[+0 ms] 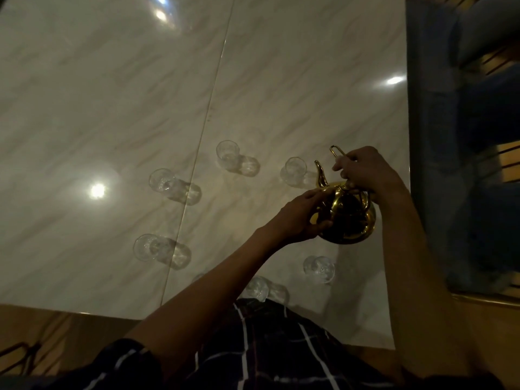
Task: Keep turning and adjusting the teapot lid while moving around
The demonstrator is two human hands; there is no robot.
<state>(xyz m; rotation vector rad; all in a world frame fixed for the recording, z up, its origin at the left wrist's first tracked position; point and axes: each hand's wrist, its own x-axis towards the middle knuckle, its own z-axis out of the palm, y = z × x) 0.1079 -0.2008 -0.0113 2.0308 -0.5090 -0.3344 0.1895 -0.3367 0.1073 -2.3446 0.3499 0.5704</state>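
Observation:
A shiny gold teapot point(349, 218) stands on the glossy marble table point(112, 108), toward its right edge, with its curved spout pointing away from me. My right hand point(363, 170) grips the thin wire handle point(336, 150) above the pot. My left hand point(298, 218) holds the pot's left side, fingers on top and thumb curled under its belly. A small clear glass point(294, 170) stands just beyond the spout.
Several more clear glasses stand around the pot: far middle point(229, 154), left point(163, 180), lower left point(147, 247), near right point(319, 268) and near my chest point(257, 287). A blue upholstered seat point(464, 136) runs along the table's right edge. A seam crosses the tabletop.

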